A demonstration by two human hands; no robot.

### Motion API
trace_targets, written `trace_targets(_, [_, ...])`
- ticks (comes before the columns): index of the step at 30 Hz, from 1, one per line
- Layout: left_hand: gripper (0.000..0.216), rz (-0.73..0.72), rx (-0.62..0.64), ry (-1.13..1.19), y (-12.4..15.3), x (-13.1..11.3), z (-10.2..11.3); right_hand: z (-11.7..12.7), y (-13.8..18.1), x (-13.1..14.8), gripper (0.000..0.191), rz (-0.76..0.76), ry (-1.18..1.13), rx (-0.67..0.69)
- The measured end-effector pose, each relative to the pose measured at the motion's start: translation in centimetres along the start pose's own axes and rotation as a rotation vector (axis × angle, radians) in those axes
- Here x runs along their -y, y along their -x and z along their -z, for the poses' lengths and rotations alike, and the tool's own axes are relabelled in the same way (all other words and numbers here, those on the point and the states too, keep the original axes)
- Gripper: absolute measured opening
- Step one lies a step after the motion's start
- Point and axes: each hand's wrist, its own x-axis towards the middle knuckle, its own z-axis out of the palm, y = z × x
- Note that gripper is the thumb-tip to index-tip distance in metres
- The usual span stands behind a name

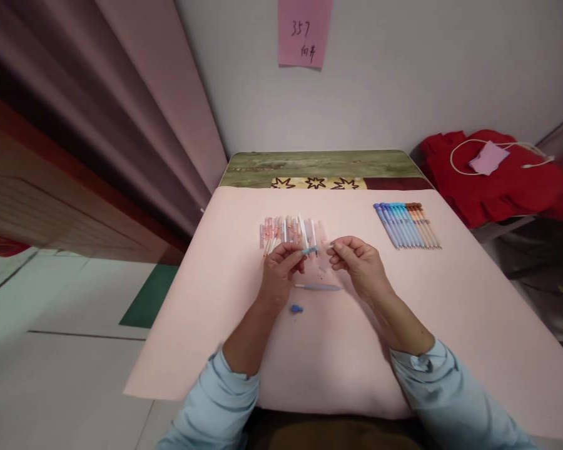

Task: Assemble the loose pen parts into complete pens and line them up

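My left hand (pixel 281 269) pinches a short light-blue pen part (pixel 310 250) between thumb and fingertips. Facing it across a small gap, my right hand (pixel 359 265) is closed in a pinch on something small and pale, too small to name. Behind both hands lie several loose pen parts (pixel 274 228), pinkish clear pieces and white sticks, partly hidden by my left hand. Nearer to me, a pale blue pen barrel (pixel 319 287) with a white end rests crosswise on the pink sheet. A small dark-blue pen piece (pixel 297 309) sits below it.
Several pens (pixel 407 226) in blue, turquoise and brown form a neat row at the right on the pink sheet (pixel 206 356). Past the table's right side is red cloth (pixel 492 187) with a white cable and pink notes. A curtain (pixel 169 125) hangs at the left.
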Motion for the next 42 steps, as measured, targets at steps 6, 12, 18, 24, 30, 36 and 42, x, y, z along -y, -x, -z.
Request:
trace_targets(6, [0.023,0.098,0.020,0.218,-0.1,-0.4,0.3,2.1,-0.9,0.6,0.032,0.004,0.168,-0.013])
trace_targets(12, [0.033,0.141,0.077,0.279,-0.3,-0.4,0.3,2.4,-1.2,-0.4,0.034,-0.100,0.315,0.133])
trace_targets(18, [0.026,0.117,0.129,0.024,-0.1,0.5,0.4,1.6,-0.8,0.4,0.035,-0.027,0.164,0.048])
trace_targets(24, [0.024,0.050,0.151,-0.062,0.1,0.3,0.1,1.1,-0.4,0.7,0.027,0.111,0.145,0.031])
trace_targets(30, [0.023,0.043,0.220,-0.184,0.4,0.2,-0.4,0.8,-0.2,0.5,0.025,0.188,0.261,0.021])
trace_targets(36, [0.022,0.029,0.217,-0.189,0.3,0.3,-0.3,0.6,-0.1,0.3,0.026,0.176,0.305,0.050])
trace_targets(42, [0.022,-0.038,0.272,-0.295,0.4,0.7,-0.2,0.7,-0.1,0.0,0.023,0.194,0.340,0.083])
